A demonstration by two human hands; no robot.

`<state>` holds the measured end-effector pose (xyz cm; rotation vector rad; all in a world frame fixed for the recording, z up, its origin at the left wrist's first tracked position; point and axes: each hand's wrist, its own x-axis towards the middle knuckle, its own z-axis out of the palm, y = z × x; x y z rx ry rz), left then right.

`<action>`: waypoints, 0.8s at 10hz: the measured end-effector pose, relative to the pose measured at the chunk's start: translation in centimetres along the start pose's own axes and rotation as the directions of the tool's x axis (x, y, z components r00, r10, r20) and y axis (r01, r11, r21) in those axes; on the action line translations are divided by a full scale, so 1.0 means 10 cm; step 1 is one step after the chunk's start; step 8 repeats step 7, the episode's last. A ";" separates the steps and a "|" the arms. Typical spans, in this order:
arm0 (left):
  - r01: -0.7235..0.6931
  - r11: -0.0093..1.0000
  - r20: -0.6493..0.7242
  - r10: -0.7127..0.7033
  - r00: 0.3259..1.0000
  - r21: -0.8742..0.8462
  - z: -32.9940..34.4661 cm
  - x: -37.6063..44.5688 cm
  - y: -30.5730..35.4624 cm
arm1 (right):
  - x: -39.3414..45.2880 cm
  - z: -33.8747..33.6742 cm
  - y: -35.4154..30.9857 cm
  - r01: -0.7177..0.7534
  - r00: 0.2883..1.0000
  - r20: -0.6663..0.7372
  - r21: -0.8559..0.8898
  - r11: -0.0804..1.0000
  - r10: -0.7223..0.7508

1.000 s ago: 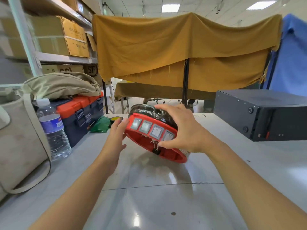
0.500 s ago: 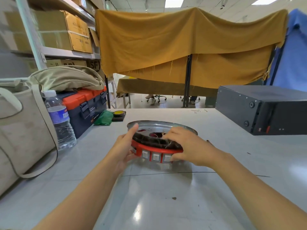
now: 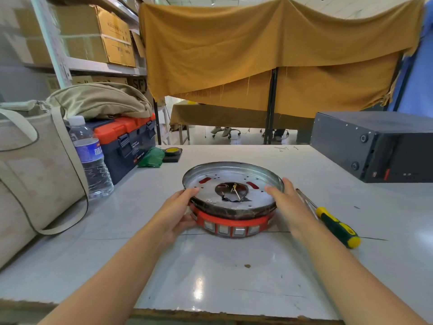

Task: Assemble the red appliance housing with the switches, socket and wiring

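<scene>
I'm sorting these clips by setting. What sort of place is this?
Probably a workshop or storeroom: metal shelving stacked with brown cardboard boxes, an orange-lidded dark toolbox, and a green-and-yellow-handled screwdriver on the white worktable.

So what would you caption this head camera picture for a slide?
Both hands, left hand and right hand, steady the red housing under its metal plate, screwdriver alongside.
</scene>
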<state>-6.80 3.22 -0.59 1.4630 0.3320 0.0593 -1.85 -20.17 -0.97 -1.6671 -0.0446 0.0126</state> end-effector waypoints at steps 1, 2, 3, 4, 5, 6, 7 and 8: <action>-0.018 0.998 0.017 0.017 1.000 0.053 0.04 0.06 -0.06 | 0.01 0.00 0.03 0.019 0.997 -0.069 0.007 1.000 -0.019; -0.011 0.997 0.052 0.007 0.999 0.082 0.11 0.06 -0.07 | 0.04 -0.03 0.03 0.009 0.994 -0.106 0.012 1.000 -0.008; -0.019 0.989 0.031 0.014 0.999 0.146 0.14 0.10 -0.10 | 0.06 -0.07 0.03 -0.002 0.993 -0.119 -0.002 1.000 0.002; -0.055 0.974 0.002 0.056 0.998 0.218 0.11 0.15 -0.15 | 0.07 -0.08 0.06 0.006 0.992 -0.125 -0.025 1.000 -0.009; -0.038 0.964 0.013 0.036 0.999 0.262 0.04 0.17 -0.20 | 0.07 -0.11 0.07 0.020 0.992 -0.124 -0.002 1.000 -0.020; -0.081 0.947 -0.046 0.100 0.994 0.310 -0.05 0.24 -0.25 | 0.09 -0.14 0.08 0.044 0.985 -0.166 -0.010 0.999 -0.046; -0.225 0.895 -0.110 0.287 0.952 0.386 -0.18 0.25 -0.34 | 0.05 -0.21 -0.03 0.155 0.938 -0.314 0.002 0.988 -0.147; -0.225 0.895 -0.110 0.287 0.952 0.386 -0.18 0.25 -0.34 | 0.05 -0.21 -0.03 0.155 0.938 -0.314 0.002 0.988 -0.147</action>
